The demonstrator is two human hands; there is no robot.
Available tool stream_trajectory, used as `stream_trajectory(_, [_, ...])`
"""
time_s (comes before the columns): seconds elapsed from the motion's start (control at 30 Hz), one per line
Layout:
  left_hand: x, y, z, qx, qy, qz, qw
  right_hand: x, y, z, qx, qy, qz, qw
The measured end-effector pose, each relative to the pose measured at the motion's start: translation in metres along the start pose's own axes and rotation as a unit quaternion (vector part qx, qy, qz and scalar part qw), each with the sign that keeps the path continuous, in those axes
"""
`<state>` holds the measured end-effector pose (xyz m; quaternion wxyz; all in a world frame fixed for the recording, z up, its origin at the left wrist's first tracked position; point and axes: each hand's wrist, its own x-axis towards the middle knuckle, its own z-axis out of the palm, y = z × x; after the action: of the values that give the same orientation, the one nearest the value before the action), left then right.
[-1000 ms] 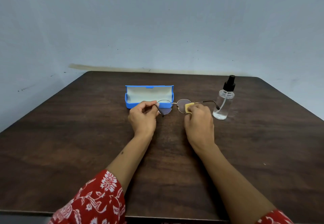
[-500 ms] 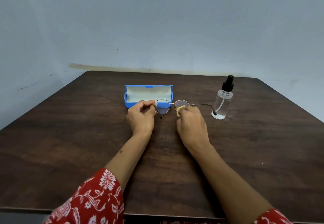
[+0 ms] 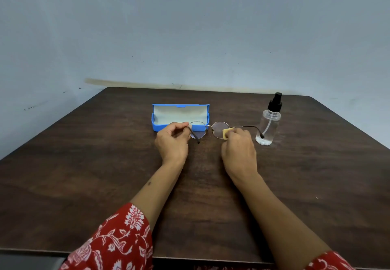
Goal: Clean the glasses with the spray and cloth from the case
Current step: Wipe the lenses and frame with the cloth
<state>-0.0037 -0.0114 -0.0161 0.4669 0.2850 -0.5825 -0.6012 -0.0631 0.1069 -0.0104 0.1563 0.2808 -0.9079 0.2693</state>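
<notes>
Fingers of the left hand (image 3: 172, 143) pinch the glasses (image 3: 209, 130) at the hinge; the cloth (image 3: 226, 132) is pinched by the right hand (image 3: 238, 149) against one lens. Light circular strokes are advised, the frame steadied above the table (image 3: 84, 174), clear of case (image 3: 179, 116) and spray (image 3: 268, 121).

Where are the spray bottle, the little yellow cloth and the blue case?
spray bottle (image 3: 267, 129): head view, on its clear body.
yellow cloth (image 3: 226, 132): head view, on the folded edge showing past the fingers.
blue glasses case (image 3: 179, 114): head view, on its pale inner lining.

left hand (image 3: 172, 143) pinches glasses (image 3: 209, 129) | right hand (image 3: 239, 149) presses cloth (image 3: 226, 132) on lens
</notes>
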Motion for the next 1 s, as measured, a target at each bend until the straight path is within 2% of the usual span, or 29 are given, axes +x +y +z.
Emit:
stream_trajectory(0.13, [-0.0004,0.0012,-0.0006,0.000,0.002,0.001,1.000,-0.0017,-0.0038,0.0044,0.014,-0.018,-0.053,0.998])
stream_trajectory(0.23, [-0.0011,0.0019,-0.0005,0.018,0.002,0.007,1.000,-0.0013,-0.0006,0.0022,0.026,0.011,-0.005,1.000])
stream_trajectory(0.3, [-0.0007,0.0012,0.0000,0.022,0.002,0.012,1.000,-0.0009,0.0004,0.0017,0.018,0.002,0.010,1.000])
stream_trajectory(0.43, [-0.0011,0.0018,0.0002,0.023,0.006,0.013,1.000,-0.0010,-0.0027,0.0052,0.010,-0.031,-0.028,0.999])
stream_trajectory(0.6, [-0.0003,0.0013,0.0006,0.010,0.002,0.005,1.000,-0.0005,0.0011,-0.0010,0.020,0.013,0.016,1.000])
stream_trajectory(0.77, [0.0008,-0.0004,0.0008,0.002,0.001,0.001,1.000,-0.0004,-0.0019,0.0045,0.031,-0.006,-0.039,0.999])
stream_trajectory(0.9, [0.0009,-0.0013,0.0012,0.003,0.001,0.005,1.000,0.0000,0.0003,0.0002,0.029,0.015,0.011,0.999])
stream_trajectory(1.0, [0.0019,-0.0025,0.0013,-0.001,-0.004,0.003,1.000,-0.0002,0.0002,0.0020,0.033,0.005,-0.015,0.999])
